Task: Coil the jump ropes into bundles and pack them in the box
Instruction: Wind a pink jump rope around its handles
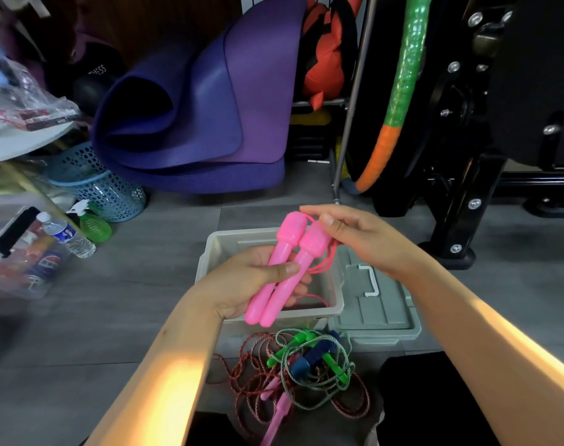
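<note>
My left hand (242,278) grips two pink jump-rope handles (283,262) side by side above the open grey box (209,252). My right hand (354,233) pinches the thin pink cord (328,255) at the handles' tops; loops of it hang down into the box. On the floor in front of the box lies a tangle of other ropes: a green-handled rope (322,358), blue handles (309,358), and a red-and-white cord (258,381) with slim pink handles (277,416).
The box's grey lid (377,304) lies right of the box. A rolled purple mat (193,123) stands behind, a blue mesh basket (97,185), water bottle (68,235) and green sprayer (92,222) at left. Black exercise equipment (467,188) and a green-orange hoop (399,91) stand at right.
</note>
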The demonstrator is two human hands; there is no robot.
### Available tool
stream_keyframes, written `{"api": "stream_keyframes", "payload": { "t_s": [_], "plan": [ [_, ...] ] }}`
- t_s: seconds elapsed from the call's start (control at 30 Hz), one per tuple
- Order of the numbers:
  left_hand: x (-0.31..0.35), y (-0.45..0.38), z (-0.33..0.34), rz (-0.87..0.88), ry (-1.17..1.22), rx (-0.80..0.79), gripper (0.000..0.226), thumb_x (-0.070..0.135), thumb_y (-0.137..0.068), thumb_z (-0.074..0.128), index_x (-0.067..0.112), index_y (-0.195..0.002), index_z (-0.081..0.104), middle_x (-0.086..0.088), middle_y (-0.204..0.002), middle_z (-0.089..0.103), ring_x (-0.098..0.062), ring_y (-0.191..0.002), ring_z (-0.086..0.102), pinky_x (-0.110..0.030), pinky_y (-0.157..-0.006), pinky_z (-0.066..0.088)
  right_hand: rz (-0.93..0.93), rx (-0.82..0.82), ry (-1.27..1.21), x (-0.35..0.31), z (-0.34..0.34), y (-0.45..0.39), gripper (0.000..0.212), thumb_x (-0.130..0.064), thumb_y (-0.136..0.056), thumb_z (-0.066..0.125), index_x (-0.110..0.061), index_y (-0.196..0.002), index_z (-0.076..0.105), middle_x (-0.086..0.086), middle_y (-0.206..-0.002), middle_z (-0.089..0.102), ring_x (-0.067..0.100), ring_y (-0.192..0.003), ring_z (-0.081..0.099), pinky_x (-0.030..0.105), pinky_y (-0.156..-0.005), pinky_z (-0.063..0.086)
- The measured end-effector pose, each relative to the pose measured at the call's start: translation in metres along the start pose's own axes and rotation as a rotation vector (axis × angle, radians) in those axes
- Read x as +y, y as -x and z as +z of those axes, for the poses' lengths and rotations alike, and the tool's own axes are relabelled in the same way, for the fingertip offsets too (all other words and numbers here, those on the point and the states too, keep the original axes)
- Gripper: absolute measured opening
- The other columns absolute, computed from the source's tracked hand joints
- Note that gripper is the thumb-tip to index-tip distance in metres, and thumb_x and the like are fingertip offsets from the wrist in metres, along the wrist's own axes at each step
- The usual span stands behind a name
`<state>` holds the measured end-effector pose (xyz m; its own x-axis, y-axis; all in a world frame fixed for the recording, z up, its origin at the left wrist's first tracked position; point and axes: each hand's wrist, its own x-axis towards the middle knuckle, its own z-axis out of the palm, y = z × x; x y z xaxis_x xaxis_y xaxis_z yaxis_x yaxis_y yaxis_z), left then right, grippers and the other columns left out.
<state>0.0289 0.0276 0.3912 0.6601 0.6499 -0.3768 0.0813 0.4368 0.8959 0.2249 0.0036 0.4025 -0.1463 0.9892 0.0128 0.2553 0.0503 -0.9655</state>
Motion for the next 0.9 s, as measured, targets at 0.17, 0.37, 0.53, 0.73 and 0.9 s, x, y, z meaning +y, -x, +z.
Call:
{"api": "stream_keyframes", "payload": {
  "t_s": [0.17, 0.37, 0.53, 0.73, 0.9],
  "plan": [
    [-0.001, -0.006, 0.0, 0.046, 0.11, 0.164, 0.012, 0.001, -0.091, 0.051, 0.004, -0.095, 0.061, -0.004, -0.071, 0.072, -0.012, -0.062, 0.068, -0.026, -0.054, 0.056, 0.145, 0.125, 0.02, 0.009, 0.006, -0.002, 0.03, -0.032, -0.099, 0.038, -0.024, -0.125, 0.052, 0.0, -0.074, 0.055, 0.016, -0.066, 0.051, 0.043, -0.072, 0.049],
    [-0.002, -0.012, 0.008, 0.076, 0.206, 0.253, 0.01, 0.003, -0.091, 0.052, 0.002, -0.094, 0.062, -0.005, -0.071, 0.072, -0.011, -0.062, 0.068, -0.025, -0.051, 0.054, 0.049, 0.358, 0.484, 0.012, 0.012, -0.001, 0.024, -0.024, -0.084, 0.066, -0.025, -0.1, 0.049, 0.001, -0.072, 0.063, 0.011, -0.063, 0.056, 0.016, -0.06, 0.038],
    [0.001, -0.011, 0.01, 0.078, 0.276, 0.221, 0.011, 0.003, -0.091, 0.051, -0.002, -0.095, 0.061, -0.006, -0.071, 0.07, -0.013, -0.061, 0.066, -0.025, -0.049, 0.052, -0.13, 0.557, 0.614, 0.01, 0.023, 0.002, 0.026, -0.012, -0.083, 0.065, -0.019, -0.107, 0.06, 0.005, -0.091, 0.06, 0.025, -0.078, 0.06, 0.037, -0.071, 0.048],
    [0.0, -0.01, 0.011, 0.089, 0.217, 0.252, 0.01, 0.003, -0.091, 0.053, 0.0, -0.095, 0.062, -0.005, -0.073, 0.071, -0.013, -0.064, 0.067, -0.025, -0.051, 0.053, -0.09, 0.584, 0.57, 0.012, 0.025, 0.0, 0.011, -0.018, -0.088, 0.063, -0.012, -0.094, 0.069, 0.002, -0.087, 0.066, 0.022, -0.078, 0.064, 0.036, -0.074, 0.05],
    [-0.001, -0.007, 0.009, 0.114, 0.054, 0.259, 0.011, 0.003, -0.092, 0.053, 0.007, -0.091, 0.063, -0.002, -0.073, 0.072, -0.009, -0.064, 0.069, -0.022, -0.055, 0.055, 0.274, 0.377, -0.001, 0.001, 0.007, -0.005, 0.007, -0.015, -0.082, 0.069, -0.012, -0.076, 0.07, 0.005, -0.073, 0.071, 0.017, -0.071, 0.067, 0.033, -0.084, 0.051]
  ]
}}
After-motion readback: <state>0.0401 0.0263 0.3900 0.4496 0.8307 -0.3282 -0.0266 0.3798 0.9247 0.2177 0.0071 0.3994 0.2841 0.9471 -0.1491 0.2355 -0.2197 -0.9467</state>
